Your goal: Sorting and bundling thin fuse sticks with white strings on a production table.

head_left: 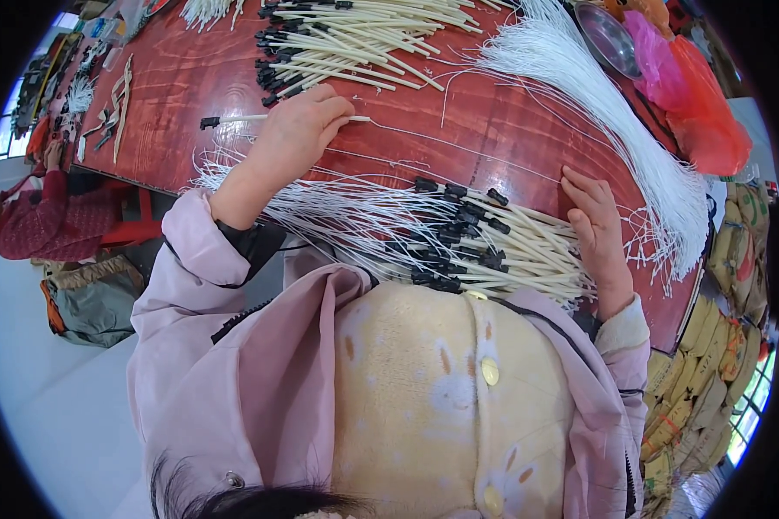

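Fingers (331,109) of the left hand (287,143) are closed on a cream tube (242,118), black-tipped at its left end, over the red tabletop (169,95). Its white cord (459,145) is extended toward the right hand (597,229), fingers parted; whether the cord is pinched cannot be told.

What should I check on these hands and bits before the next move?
1. Left hand holding the tube: ok, its fingers close over the middle.
2. Black clip at the tube's left end: ok, in place.
3. Cord out of the tube's right end: ok, it runs toward the right hand.
4. Right hand gripping the cord: cannot tell; the cord reaches the fingertips, but the grip is unclear.
5. Cord apart from the near pile: ok, it passes beyond it.
6. Cord free of small knots: cannot tell, too fine.
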Demonstrator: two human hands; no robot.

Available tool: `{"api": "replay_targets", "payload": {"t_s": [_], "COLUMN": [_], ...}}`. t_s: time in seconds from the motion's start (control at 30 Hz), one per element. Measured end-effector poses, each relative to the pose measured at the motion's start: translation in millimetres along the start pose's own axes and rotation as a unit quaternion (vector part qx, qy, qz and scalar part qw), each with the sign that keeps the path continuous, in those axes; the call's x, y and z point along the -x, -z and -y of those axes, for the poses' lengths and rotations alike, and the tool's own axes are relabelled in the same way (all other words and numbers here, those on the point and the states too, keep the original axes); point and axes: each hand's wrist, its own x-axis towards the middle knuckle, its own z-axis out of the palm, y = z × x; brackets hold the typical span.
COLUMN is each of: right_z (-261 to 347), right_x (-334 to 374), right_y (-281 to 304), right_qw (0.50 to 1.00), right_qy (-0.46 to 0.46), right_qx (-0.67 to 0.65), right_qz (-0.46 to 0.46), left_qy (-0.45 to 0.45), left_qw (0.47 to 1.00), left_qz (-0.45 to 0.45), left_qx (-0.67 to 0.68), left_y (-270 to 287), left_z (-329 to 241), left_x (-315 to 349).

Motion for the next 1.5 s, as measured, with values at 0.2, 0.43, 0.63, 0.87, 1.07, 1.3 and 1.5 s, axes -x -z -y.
{"api": "replay_targets", "payload": {"t_s": [0.2,0.43,0.63,0.87,1.07,1.3,1.5], "right_z": [0.5,3.4,24.8,5.5,6.3,14.5,19.6], "right_x": [1.6,0.2,-13.8,-30.2,-48.4,-84.9,-82.0], "right_y": [-0.2,2.9,-1.3,-0.1,7.0,-10.3,-15.2], "right_qw": [1.000,0.999,0.990,0.991,0.992,0.981,0.971], "right_qy": [-0.011,0.005,0.058,0.108,0.075,0.133,0.144], "right_qx": [0.007,0.035,0.113,0.078,0.105,0.136,0.191], "right_qz": [0.001,0.005,0.059,-0.016,0.011,0.034,0.017], "left_qy": [-0.014,-0.055,-0.207,-0.229,0.010,0.093,0.082], "left_qw": [1.000,0.998,0.974,0.972,0.995,0.992,0.993], "left_qz": [0.010,0.042,0.080,0.025,-0.039,0.068,0.073], "left_qx": [-0.003,0.006,-0.042,-0.047,0.093,-0.041,-0.050], "left_y": [-3.2,-24.8,-91.2,-70.4,-4.1,-34.4,-29.1], "left_z": [1.9,-9.6,-75.1,-100.1,-25.7,-27.4,-16.7], "left_x": [-4.2,-18.7,-88.9,-107.6,-65.1,-26.4,-25.1]}}
